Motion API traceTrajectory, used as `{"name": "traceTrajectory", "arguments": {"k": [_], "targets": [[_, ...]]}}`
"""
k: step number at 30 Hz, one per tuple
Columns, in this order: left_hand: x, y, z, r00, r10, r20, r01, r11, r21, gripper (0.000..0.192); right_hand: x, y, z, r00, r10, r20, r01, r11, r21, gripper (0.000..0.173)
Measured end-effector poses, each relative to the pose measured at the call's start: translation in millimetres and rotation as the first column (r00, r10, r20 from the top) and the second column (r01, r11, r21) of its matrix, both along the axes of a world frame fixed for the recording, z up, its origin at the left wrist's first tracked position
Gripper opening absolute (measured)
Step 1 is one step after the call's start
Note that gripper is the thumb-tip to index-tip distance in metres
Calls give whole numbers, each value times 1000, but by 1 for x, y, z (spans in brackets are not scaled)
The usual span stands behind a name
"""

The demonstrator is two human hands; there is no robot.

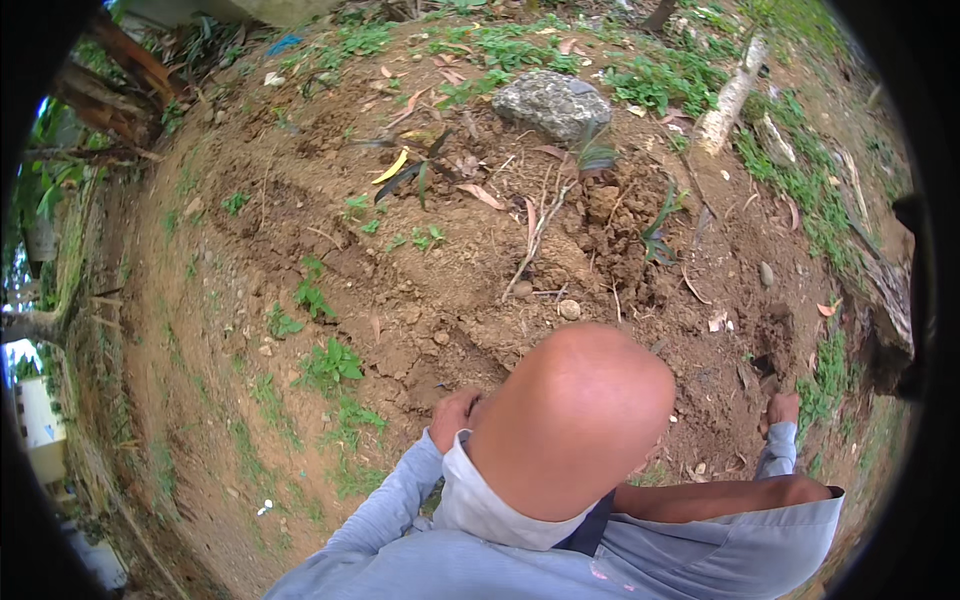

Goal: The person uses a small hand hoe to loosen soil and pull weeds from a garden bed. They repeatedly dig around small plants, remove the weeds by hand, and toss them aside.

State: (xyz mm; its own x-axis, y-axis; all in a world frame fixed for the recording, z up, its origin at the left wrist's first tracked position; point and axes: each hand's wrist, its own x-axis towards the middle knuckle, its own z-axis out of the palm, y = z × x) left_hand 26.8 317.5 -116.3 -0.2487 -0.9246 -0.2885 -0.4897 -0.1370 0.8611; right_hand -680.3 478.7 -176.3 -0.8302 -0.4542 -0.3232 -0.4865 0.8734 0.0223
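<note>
My left hand (pixel 453 414) is beside my raised knee, low over the brown soil (pixel 420 360); the knee hides part of it, and whether it holds anything does not show. At the right, beyond my other knee, my right hand (pixel 781 410) is closed around something small and dark, perhaps a tool's handle, at the edge of a dug hollow (pixel 772 337). A dark piece (pixel 763 365) lies in that hollow just past the fingers. Small green weeds (pixel 330 365) grow left of my left hand.
A large grey rock (pixel 553 103) lies at the top. Near it are a forked dry twig (pixel 541 229), a yellow leaf (pixel 391 166) and dark-leaved seedlings (pixel 424 169). A pale tree trunk (pixel 733 97) rises at the upper right, a weathered log (pixel 885 292) lies at the right edge.
</note>
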Motion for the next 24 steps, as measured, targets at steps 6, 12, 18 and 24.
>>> {"name": "traceTrajectory", "arguments": {"k": [6,12,18,24], "targets": [[-88,-167,-17,877,-87,473,188,967,-171,47,112,23,88,950,-304,-69,272,916,-294,25],[-102,-229,-17,629,-400,667,465,881,91,48,268,52,145,852,-342,397,521,628,-578,37],[-95,-231,-52,690,-355,631,461,887,-5,40,376,85,197,698,-404,591,711,495,-500,39],[-76,-247,-95,834,-342,433,386,922,-16,28,402,97,213,682,-430,592,731,421,-537,41]]}}
